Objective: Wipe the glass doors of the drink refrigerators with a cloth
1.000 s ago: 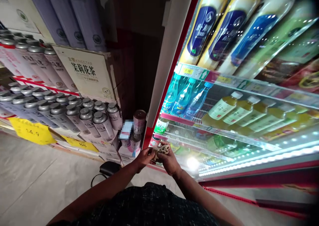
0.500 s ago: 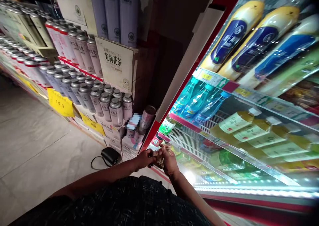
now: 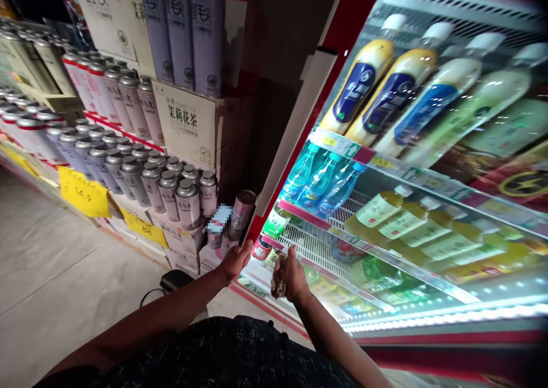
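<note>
My left hand [image 3: 237, 262] is closed at the lower end of the red cooler door frame [image 3: 257, 226], its fingers against the edge. In my right hand [image 3: 296, 278] is a crumpled, brown patterned cloth [image 3: 278, 277], bunched below the raised thumb. That hand is in front of the lower cooler shelves, apart from the bottles. Closest to it are a green-labelled bottle [image 3: 276, 221] and a red can [image 3: 261, 247].
Blue bottles [image 3: 324, 185] and yellow drink bottles [image 3: 406, 219] lie tilted on lit shelves to the right. Several tea cans [image 3: 187, 202] stand on cartons at left. A black bag [image 3: 175, 280] rests on the floor.
My left hand has let go of the cloth and moved left to the cooler door edge. The cloth stays in my right hand. The view has shifted, showing more of the upper shelf.
</note>
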Tool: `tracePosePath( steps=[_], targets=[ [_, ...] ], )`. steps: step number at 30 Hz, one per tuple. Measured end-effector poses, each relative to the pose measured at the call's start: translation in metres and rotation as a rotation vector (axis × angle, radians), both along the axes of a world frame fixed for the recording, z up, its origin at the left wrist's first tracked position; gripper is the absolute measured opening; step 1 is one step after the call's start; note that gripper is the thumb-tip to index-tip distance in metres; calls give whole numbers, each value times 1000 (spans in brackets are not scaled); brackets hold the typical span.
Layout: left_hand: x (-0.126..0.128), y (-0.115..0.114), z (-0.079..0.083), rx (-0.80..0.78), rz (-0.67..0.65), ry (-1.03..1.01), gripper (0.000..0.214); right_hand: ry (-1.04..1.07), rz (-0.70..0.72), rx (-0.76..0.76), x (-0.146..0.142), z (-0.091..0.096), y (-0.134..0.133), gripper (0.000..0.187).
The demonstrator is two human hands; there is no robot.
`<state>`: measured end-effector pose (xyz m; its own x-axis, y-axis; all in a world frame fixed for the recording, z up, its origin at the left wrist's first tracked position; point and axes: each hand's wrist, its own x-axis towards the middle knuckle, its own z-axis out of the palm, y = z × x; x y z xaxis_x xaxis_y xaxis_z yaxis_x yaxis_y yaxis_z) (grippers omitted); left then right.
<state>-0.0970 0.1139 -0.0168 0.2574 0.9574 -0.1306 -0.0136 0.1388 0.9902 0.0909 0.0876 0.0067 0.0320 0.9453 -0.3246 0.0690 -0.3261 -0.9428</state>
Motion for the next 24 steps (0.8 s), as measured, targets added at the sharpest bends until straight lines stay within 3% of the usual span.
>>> tracePosePath(
  steps=[3, 9, 12, 14, 16, 19, 24],
  targets=[
    [7, 19, 36, 111, 16, -37, 82, 109, -161, 33, 13, 45, 7, 90],
    [35, 34, 134, 300, -91, -202, 87, 217, -177, 286, 36, 143, 1, 91],
    [50, 27, 176, 385, -179, -272, 87, 247, -157, 403, 41, 176, -10, 92],
    [59, 21, 195, 451, -213, -312, 86, 278, -133, 458, 42, 189, -17, 92],
    [68, 15, 205, 490, -246, -331, 86, 303, -113, 487, 43, 195, -21, 92],
    [82, 10, 205, 542, -257, -303, 85, 310, -96, 501, 47, 192, -23, 84],
    [95, 7, 196, 554, -159, -191, 65, 263, -7, 628, 57, 179, -19, 40]
  ],
)
